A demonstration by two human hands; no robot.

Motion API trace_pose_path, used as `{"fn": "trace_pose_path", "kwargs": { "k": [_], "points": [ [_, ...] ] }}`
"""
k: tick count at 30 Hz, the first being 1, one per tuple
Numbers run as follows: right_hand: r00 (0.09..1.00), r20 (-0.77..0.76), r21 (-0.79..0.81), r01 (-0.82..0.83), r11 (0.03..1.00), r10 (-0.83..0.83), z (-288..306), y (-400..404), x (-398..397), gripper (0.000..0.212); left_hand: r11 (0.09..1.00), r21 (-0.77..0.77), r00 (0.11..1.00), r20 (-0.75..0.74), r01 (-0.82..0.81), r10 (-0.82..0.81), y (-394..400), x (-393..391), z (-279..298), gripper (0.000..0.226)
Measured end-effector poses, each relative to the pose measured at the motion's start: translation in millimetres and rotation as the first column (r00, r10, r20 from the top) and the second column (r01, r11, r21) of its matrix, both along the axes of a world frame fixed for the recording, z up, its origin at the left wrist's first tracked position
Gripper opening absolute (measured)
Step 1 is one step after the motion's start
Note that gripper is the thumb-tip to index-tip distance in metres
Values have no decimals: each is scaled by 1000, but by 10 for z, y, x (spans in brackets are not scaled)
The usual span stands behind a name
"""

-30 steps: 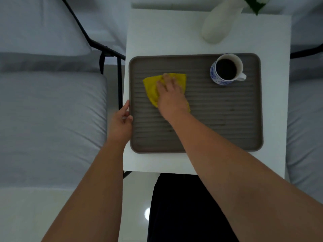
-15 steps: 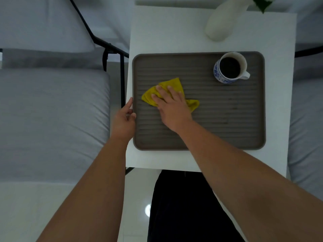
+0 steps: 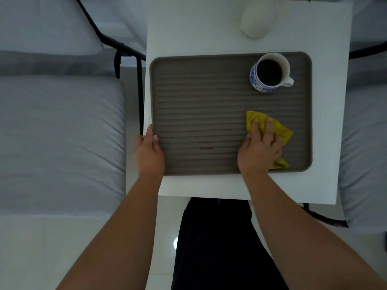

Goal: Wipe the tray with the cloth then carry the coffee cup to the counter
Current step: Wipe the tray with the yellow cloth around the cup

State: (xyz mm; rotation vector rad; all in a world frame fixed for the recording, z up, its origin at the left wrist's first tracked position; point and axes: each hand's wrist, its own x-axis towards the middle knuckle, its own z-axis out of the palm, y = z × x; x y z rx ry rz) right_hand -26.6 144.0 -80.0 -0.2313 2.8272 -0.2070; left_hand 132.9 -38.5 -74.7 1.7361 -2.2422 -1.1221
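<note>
Your two hands, palms down.
Your left hand (image 3: 149, 151) points to twelve o'clock, fingers straight; your right hand (image 3: 259, 151) spreads its fingers flat toward one o'clock.

Looks dim, cool and flat, shadows soft. Shows 1 small glare spot on the floor (image 3: 175, 242) (bottom centre), slight blur on the left hand (image 3: 149, 152), bowed lines toward the edges.
</note>
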Motion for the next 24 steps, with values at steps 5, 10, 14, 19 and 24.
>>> {"fn": "trace_pose_path", "kwargs": {
  "k": [5,10,14,19,24],
  "points": [
    [906,5,-112,-420,901,423,39,-494,574,48,987,-92,991,50,128,-124,160,50,-125,55],
    [731,-79,-103,-682,724,677,-56,-690,588,41,968,-153,956,247,201,-159,246,37,-128,65],
    [745,-102,-46,-665,745,659,-62,-360,259,43,953,-162,920,342,256,-189,269,49,-113,68],
    [911,-76,-64,-411,909,406,-1,260,-61,45,940,-143,900,363,309,-241,245,59,-99,65],
    [919,-152,-104,-381,919,364,-46,-44,163,41,929,-109,892,337,355,-301,192,87,-134,64]
  ]
}}
